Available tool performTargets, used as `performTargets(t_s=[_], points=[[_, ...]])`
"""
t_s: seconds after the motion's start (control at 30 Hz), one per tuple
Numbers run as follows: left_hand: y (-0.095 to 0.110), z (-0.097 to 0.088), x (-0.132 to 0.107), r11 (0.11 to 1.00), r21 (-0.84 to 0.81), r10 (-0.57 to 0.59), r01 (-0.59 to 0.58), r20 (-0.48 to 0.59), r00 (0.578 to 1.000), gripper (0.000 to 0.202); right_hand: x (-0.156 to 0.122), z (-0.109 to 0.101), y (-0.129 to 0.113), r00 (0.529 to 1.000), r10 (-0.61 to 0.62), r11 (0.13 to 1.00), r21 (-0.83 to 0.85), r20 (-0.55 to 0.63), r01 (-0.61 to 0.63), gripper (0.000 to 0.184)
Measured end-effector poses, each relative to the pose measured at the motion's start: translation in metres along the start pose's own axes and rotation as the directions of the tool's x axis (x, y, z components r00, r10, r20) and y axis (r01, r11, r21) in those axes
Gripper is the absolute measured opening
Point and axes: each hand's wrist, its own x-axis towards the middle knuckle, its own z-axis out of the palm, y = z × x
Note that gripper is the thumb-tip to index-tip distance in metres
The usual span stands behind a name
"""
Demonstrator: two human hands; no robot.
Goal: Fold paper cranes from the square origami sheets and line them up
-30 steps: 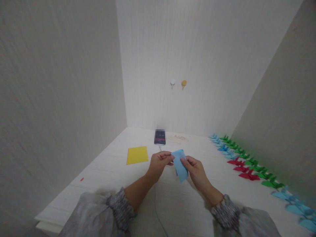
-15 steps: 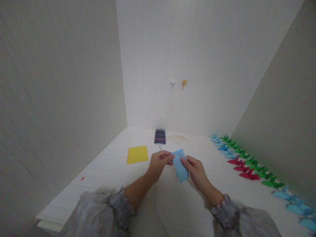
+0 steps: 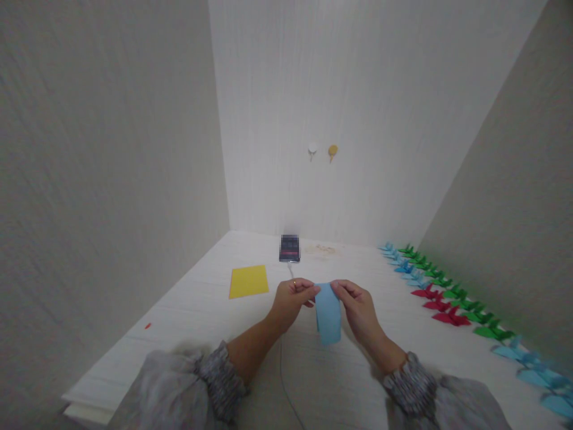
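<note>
Over the white, faintly grained table (image 3: 201,322), near its middle, a light-blue, oblong piece of folded paper (image 3: 329,316) hangs lengthwise from two bare hands, a second layer showing along its left edge. The left hand (image 3: 290,300), with a gold-coloured ring (image 3: 294,285) on one finger, is closed to a pinch, thumb and fingertips gripping the upper left corner. The right hand (image 3: 360,307) is likewise pinched nearly closed at the upper right corner, its thumb on the near face and the other fingers curled behind. Whether the lower end touches the table cannot be told.

Left of the paper and apart from it lies a yellow, four-sided sheet of paper (image 3: 249,282) with a thin orange-red edge. Beyond the left hand, close to the pale back wall (image 3: 277,149), is a dark phone (image 3: 289,249), its upper part blurred; a thin pale cable (image 3: 286,391) runs from it toward the near side. Along the right side stand bird-shaped folded-paper figures: green ones (image 3: 492,330) by the side wall, red ones (image 3: 451,318) beside them, and blue ones (image 3: 519,352) at both ends.
</note>
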Motion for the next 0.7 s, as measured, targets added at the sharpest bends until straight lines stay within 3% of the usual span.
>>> performTargets(t_s=[0.47,0.7], points=[[-0.001,0.0004,-0.001,0.999,-0.023,-0.028,0.029,0.031,0.999,0.026,-0.001,0.0021,0.0006,0.993,-0.019,0.997,-0.07,-0.119,0.01,0.02],[-0.0076,-0.0009,0.0011,0.992,-0.007,-0.124,0.127,0.145,0.982,0.026,-0.0013,0.001,-0.0019,1.0,-0.027,0.97,-0.243,-0.007,0.024,0.021]])
